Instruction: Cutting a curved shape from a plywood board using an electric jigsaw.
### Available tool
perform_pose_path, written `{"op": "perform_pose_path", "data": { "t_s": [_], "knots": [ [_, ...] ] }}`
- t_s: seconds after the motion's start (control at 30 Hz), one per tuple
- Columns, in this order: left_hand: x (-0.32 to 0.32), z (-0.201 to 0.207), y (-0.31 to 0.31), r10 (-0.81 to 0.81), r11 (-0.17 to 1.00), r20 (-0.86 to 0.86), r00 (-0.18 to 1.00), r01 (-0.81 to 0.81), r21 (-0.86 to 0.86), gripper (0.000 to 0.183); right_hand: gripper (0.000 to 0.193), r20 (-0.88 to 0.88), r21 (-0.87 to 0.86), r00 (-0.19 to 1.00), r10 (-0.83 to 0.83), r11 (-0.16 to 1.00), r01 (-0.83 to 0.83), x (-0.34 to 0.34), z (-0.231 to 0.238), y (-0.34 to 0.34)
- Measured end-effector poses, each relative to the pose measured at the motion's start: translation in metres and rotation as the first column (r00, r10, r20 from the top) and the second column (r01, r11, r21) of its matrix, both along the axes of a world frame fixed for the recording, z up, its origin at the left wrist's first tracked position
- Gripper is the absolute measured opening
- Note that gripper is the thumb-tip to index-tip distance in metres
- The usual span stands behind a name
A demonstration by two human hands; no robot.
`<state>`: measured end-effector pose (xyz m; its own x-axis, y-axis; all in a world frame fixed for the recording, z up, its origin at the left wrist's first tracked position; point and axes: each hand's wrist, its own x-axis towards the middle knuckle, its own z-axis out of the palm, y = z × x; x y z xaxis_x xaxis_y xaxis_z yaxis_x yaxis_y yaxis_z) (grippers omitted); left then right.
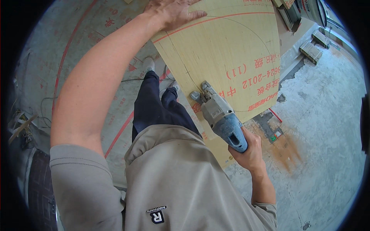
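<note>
A pale yellow plywood sheet (227,48) with red print lies before me, marked with a thin dark curved line and small crosses. On its near left edge rests a blue and grey jigsaw (222,115), its metal foot against the board beside the drawn line. My right hand (248,150) is wrapped round the rear handle of the jigsaw. At the far left edge of the sheet, my left hand (173,14) lies flat on the wood, thumb spread, partly cut off by the picture's top. The blade's contact with the wood is too small to make out.
Below the sheet shows another plywood piece (219,152). Cables (133,80) run over the grey floor near my feet. Packs (311,52) lie by the wall at the far right, and a red strip (275,115) lies right of the sheet. Bundled wires (23,125) sit at the left.
</note>
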<state>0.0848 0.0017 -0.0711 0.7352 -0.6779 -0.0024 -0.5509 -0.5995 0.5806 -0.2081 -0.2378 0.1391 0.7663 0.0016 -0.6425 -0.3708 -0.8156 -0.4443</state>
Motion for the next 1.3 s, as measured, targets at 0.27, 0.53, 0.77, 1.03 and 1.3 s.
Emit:
{"op": "perform_pose_path", "data": {
  "t_s": [0.27,0.53,0.77,1.03,1.3],
  "knots": [
    [0.003,0.018,-0.015,0.031,0.975,-0.045,0.998,-0.021,0.219,0.076,0.021,-0.007,-0.002,1.000,-0.029,1.000,0.029,-0.008,0.000,-0.003],
    [0.004,-0.003,-0.002,-0.037,0.999,-0.068,0.997,0.036,-0.019,0.076,0.029,-0.075,-0.007,0.995,0.063,0.998,-0.064,-0.004,0.004,-0.017],
    [0.002,0.022,-0.019,0.086,0.927,-0.043,0.995,-0.064,0.371,0.077,0.029,-0.066,-0.006,0.994,0.087,0.996,-0.088,-0.007,0.003,-0.022],
    [0.003,0.006,0.001,-0.059,0.998,-0.131,0.990,0.062,0.016,0.075,0.018,0.021,-0.014,0.999,0.029,0.999,-0.029,-0.009,-0.001,-0.006],
    [0.001,0.023,-0.020,0.089,0.920,-0.016,0.996,-0.075,0.385,0.075,0.018,0.018,-0.007,1.000,-0.007,1.000,0.007,-0.004,0.000,0.001]
  ]
}}
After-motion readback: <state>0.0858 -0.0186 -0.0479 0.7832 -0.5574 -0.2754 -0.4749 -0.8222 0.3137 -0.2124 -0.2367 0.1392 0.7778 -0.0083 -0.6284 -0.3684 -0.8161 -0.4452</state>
